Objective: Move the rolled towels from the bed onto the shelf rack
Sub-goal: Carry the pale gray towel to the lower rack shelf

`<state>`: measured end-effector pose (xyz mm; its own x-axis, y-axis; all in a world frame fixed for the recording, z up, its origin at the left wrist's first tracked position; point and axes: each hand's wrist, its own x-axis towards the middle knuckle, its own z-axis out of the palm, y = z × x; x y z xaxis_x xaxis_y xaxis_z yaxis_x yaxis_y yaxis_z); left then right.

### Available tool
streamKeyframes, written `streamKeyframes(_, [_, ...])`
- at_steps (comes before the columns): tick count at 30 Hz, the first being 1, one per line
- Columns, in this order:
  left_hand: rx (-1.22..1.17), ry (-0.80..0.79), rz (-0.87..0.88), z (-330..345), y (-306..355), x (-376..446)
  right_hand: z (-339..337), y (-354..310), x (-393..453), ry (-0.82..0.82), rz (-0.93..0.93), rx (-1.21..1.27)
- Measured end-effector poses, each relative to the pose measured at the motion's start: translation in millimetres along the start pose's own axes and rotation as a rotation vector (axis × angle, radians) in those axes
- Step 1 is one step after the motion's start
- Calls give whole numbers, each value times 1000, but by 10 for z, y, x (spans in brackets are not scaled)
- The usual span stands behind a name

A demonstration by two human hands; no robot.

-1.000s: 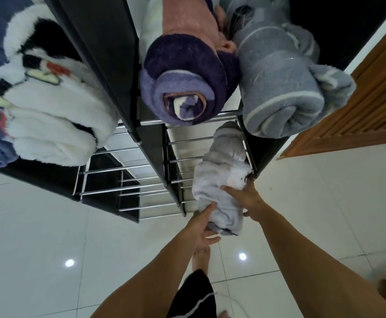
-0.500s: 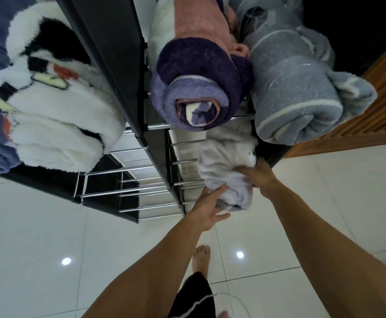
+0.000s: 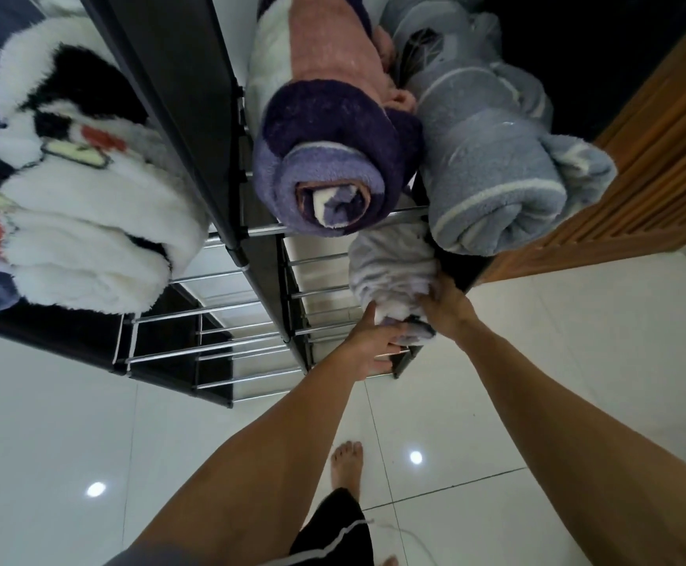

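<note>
head | white towel (image 3: 390, 275) on shelf rack (image 3: 251, 230); hands (image 3: 410, 324) gripping its near end

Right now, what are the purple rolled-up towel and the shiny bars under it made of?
The purple rolled towel looks like soft fleecy cloth, going by its fuzzy, matte nap. The shiny silver shelf bars look like polished metal, perhaps chromed steel tube: they are smooth, round and catch bright glints.

Both hands are on a pale grey rolled towel (image 3: 390, 275) down on a lower tier of the black shelf rack (image 3: 194, 116): left hand (image 3: 374, 341) under its near end, right hand (image 3: 447, 308) gripping its side. Above sit a purple-pink roll (image 3: 333, 157), a blue-grey roll (image 3: 492, 173) and a fluffy white blanket (image 3: 80, 222). Shiny white tile floor (image 3: 578, 341).
</note>
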<state>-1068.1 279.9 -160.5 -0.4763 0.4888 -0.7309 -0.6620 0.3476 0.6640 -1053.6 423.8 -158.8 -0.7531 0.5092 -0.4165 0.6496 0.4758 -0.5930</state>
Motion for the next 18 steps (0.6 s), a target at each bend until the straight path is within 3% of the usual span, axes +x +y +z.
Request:
streamKeyframes(5, [142, 100, 92, 134, 2, -186, -25, 174, -329, 30, -59, 7])
streamKeyframes(9, [637, 224, 203, 218, -147, -317, -96, 351, -737, 52, -73, 22])
streamKeyframes(18, [1052, 4, 289, 833, -477, -1146, -231, 1270, -2300, -8, 168, 294])
